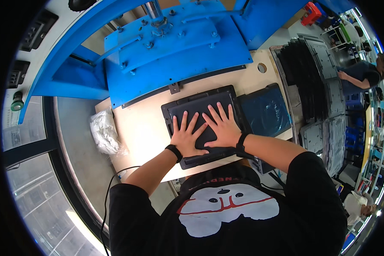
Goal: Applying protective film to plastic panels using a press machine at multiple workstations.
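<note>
Resting palm-down on a flat, black rectangular panel (pixel 206 134), the left hand (pixel 184 138) and the right hand (pixel 223 131) are lying open side by side, fingers spreading wide and pointing away from the person, gripping nothing. Their thumbs are pointing toward each other near the panel's lower part; whether the two hands are touching is staying unclear. The panel is sitting inside a raised black rectangular frame (pixel 209 158), which is lying slightly tilted on a pale, wood-toned surface (pixel 145 128). Each wrist is wearing a black band. Just right of the frame, a dark blue rectangular sheet with a glossy film (pixel 269 111) is lying on the same surface, while a crumpled white plastic bag (pixel 104 132) is sitting at the left edge. Beyond the frame, a bright blue metal press plate (pixel 179 59) is hanging from a shiny steel rod (pixel 155 10), with bolts studding its top. Farther right, a stack of thin black frames (pixel 301 77) is standing near grey panels, and a person in dark clothing (pixel 358 79) is standing past them.
</note>
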### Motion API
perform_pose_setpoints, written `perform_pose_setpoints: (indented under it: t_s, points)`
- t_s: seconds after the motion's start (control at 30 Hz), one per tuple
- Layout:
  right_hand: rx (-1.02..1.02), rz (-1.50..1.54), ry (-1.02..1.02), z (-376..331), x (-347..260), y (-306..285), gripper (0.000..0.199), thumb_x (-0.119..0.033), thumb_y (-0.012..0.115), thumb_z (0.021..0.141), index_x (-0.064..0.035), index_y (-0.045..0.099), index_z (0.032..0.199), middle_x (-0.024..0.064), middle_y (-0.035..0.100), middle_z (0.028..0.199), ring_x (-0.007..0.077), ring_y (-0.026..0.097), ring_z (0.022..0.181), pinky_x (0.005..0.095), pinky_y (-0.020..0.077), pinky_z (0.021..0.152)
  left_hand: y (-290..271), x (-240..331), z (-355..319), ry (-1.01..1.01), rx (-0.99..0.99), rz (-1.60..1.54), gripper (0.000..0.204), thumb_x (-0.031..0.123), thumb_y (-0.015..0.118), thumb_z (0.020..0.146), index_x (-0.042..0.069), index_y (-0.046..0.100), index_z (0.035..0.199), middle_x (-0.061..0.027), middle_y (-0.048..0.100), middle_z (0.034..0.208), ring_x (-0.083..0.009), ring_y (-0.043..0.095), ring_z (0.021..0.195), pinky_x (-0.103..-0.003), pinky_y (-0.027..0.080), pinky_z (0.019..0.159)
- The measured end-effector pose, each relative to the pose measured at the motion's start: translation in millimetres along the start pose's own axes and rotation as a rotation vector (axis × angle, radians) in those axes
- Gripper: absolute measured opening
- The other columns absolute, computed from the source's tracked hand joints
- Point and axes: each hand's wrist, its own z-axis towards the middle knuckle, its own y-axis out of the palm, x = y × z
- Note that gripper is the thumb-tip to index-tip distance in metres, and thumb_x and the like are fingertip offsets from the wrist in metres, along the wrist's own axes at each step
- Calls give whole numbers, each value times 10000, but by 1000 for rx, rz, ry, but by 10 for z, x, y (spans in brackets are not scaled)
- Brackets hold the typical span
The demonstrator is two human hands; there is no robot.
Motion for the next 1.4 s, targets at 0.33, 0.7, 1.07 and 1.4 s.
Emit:
perform_pose_setpoints:
  t_s: [0.33,0.7,1.07,1.4]
  points:
    - [104,-49,-11,-101,25,-58,1037,-750,606,718,-130,349,1508,211,234,1578,481,133,1452,719,62,1098,-36,90,15,29,100,39,1075,806,647,599,238,413,1481,-185,178,1600,-504,93,1451,-750,32,1078]
    - [-177,16,-173,-723,-343,-378,904,-533,734,761,-126,378,1486,211,239,1570,461,196,1446,638,193,1131,-65,335,-1064,-220,671,-304,390,214,734,802,21,618,1121,-174,612,1129,-384,552,1080,-469,425,947]
    - [-213,-248,-361,-746,-381,28,517,-367,728,756,-68,644,1168,231,481,1406,452,451,1286,506,480,921,2661,565,-2810,-790,682,-1094,162,166,711,872,18,671,922,-63,665,805,-169,607,704,-335,506,646]
    - [-106,-104,-247,-508,-359,-165,526,-400,771,716,-128,637,1146,139,579,1208,343,528,1194,491,458,901,2471,1192,-1526,-530,257,-1180,194,205,694,884,15,673,918,-49,661,788,-148,597,681,-305,490,625]
